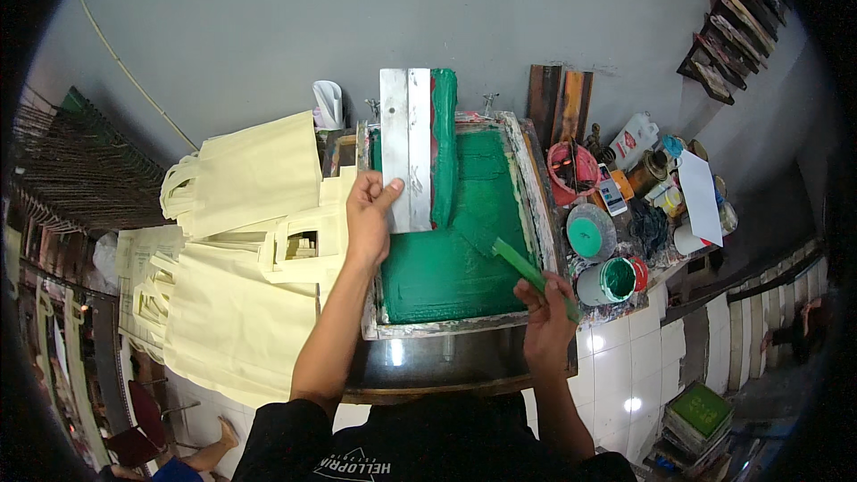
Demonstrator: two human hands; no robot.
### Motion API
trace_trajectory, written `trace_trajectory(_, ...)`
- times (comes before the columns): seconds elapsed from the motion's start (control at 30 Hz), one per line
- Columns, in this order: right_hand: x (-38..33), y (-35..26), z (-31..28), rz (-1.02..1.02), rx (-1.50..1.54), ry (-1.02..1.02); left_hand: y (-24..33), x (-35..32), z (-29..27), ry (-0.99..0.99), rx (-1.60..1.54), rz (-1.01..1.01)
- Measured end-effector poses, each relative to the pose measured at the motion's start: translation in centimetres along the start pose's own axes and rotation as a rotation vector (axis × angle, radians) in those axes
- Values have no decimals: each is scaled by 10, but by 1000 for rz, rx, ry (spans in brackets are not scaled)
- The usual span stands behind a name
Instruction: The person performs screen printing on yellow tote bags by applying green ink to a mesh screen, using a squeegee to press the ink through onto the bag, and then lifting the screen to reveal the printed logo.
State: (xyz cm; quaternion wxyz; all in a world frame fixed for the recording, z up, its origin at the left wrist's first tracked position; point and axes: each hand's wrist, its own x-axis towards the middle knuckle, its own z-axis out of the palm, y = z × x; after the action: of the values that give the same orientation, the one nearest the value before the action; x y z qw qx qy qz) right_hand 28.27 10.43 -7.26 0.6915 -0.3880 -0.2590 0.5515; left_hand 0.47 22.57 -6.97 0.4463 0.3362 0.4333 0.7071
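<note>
My left hand [369,214] grips the edge of a wide screen-printing squeegee [408,143], its thumb on the pale flat handle. Thick green ink coats the squeegee's blade along the right side. It is held upright over a printing screen [446,328], whose wooden frame is smeared with paint and whose mesh is covered in green ink [446,281]. My right hand [546,321] is closed round a narrow ink-covered spatula [520,265]. The spatula's tip points up and left over the screen, apart from the squeegee.
Cream cloth bags [254,178] are piled left of the screen. On the right stand a tub of green ink [594,286], a bowl with green ink [589,230], a red basket [573,170], a phone [612,195] and a white jug [634,138]. Another person's leg [214,449] shows lower left.
</note>
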Motion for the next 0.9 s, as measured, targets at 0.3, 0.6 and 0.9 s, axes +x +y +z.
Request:
trace_trajectory(0.3, -40, -3, -14, 11, 93, 158, -15, -41, 29, 40, -148, -26)
trace_trajectory(0.6, -33, 15, -27, 10, 240, 162, 8, -79, 61, 38, -115, 76)
trace_trajectory(0.9, -22, 5, 9, 5, 404, 75, 11, -102, 45, -12, 101, 186)
